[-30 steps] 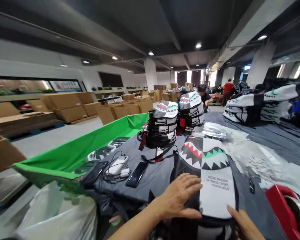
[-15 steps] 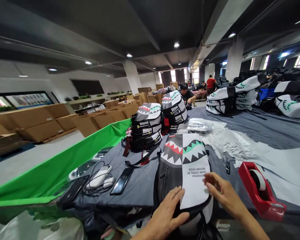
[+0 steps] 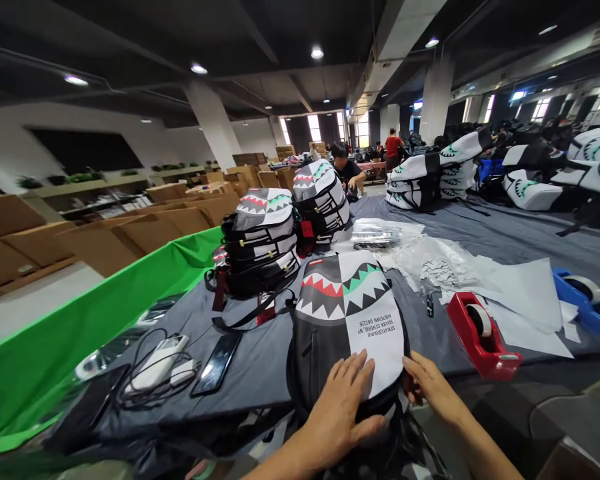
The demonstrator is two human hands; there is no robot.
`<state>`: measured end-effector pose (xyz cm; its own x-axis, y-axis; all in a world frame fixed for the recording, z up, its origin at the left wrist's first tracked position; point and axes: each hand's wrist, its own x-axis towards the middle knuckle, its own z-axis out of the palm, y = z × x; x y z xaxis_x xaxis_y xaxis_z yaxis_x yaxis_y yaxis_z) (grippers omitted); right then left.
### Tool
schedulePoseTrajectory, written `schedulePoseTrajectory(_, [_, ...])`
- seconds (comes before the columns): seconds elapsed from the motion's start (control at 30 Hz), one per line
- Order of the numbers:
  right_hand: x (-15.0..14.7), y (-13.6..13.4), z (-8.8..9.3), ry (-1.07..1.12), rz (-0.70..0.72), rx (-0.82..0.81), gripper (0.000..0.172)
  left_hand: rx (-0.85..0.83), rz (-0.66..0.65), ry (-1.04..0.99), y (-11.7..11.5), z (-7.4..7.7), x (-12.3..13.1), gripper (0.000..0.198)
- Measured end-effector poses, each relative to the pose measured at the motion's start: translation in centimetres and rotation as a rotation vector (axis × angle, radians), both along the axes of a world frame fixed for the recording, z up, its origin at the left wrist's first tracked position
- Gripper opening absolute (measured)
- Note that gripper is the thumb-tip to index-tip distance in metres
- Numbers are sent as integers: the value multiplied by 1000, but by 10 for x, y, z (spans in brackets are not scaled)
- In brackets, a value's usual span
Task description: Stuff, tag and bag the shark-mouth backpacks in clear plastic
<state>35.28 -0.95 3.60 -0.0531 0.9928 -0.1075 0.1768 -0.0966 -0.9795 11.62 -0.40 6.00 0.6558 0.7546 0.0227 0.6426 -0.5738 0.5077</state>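
A black, grey and white backpack (image 3: 375, 347) with a shark-teeth print lies in front of me, its printed lettering upside down to my view. My left hand (image 3: 343, 403) rests flat on its lower front, fingers stretched out and thumb apart. At the bag's right edge is my right hand (image 3: 423, 381), its fingers curled in against the side seam; the fingertips are partly hidden there. Straps and dark material hang below the bag, close to my body.
Stacked backpacks (image 3: 263, 240) stand beyond on the grey cloth. A phone (image 3: 217, 364) and a white cabled device (image 3: 157, 363) lie left, beside a green barrier (image 3: 130, 287). Right are a red tape dispenser (image 3: 480, 340), a blue one (image 3: 590, 307) and plastic bags (image 3: 430, 257). A person (image 3: 347, 170) sits behind.
The view has turned to the right, bringing the blue dispenser in. My right hand has come down from beside the lettering to the bag's right edge. My left hand stays on the front.
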Motion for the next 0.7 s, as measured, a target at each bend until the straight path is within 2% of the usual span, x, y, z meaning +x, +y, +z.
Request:
schedulePoseTrajectory(0.07, [-5, 3, 19, 97, 151, 26, 49, 36, 54, -35, -1, 0, -3, 77])
schedulePoseTrajectory(0.17, [-14, 3, 42, 19, 198, 328, 34, 86, 165, -84, -1, -5, -18, 71])
schedulePoseTrajectory(0.23, [-20, -1, 44, -171, 253, 468, 30, 103, 208, -82, 1, -9, -30, 72])
schedulePoseTrajectory(0.3, [-29, -4, 32, -420, 368, 568, 43, 191, 223, -70, 8, -5, -42, 62])
schedulePoseTrajectory(0.37, [-40, -4, 12, -668, 489, 656, 60, 414, 251, -52, 22, 16, -50, 43])
schedulePoseTrajectory(0.4, [-46, -3, 1, -775, 551, 695, 61, 553, 271, -25, 31, 33, -53, 34])
schedulePoseTrajectory(0.43, [-52, 0, -9, -865, 615, 731, 53, 708, 308, 11, 43, 54, -55, 28])
schedulePoseTrajectory(0.5, [-59, 6, -23, -964, 772, 794, 26, 898, 346, 197, 71, 99, -57, 37])
schedulePoseTrajectory(0.53, [-59, 9, -26, -960, 848, 823, 23, 966, 357, 261, 85, 120, -57, 47])
schedulePoseTrajectory(0.57, [-57, 11, -26, -920, 901, 850, 28, 1008, 353, 311, 98, 138, -56, 56])
schedulePoseTrajectory(0.6, [-51, 13, -23, -848, 906, 869, 32, 1044, 348, 341, 110, 152, -54, 65])
schedulePoseTrajectory(0.63, [-44, 14, -17, -750, 868, 876, 32, 1061, 338, 359, 119, 161, -53, 71])
schedulePoseTrajectory(0.7, [-21, 14, 1, -497, 720, 842, 32, 1057, 312, 358, 132, 165, -55, 80])
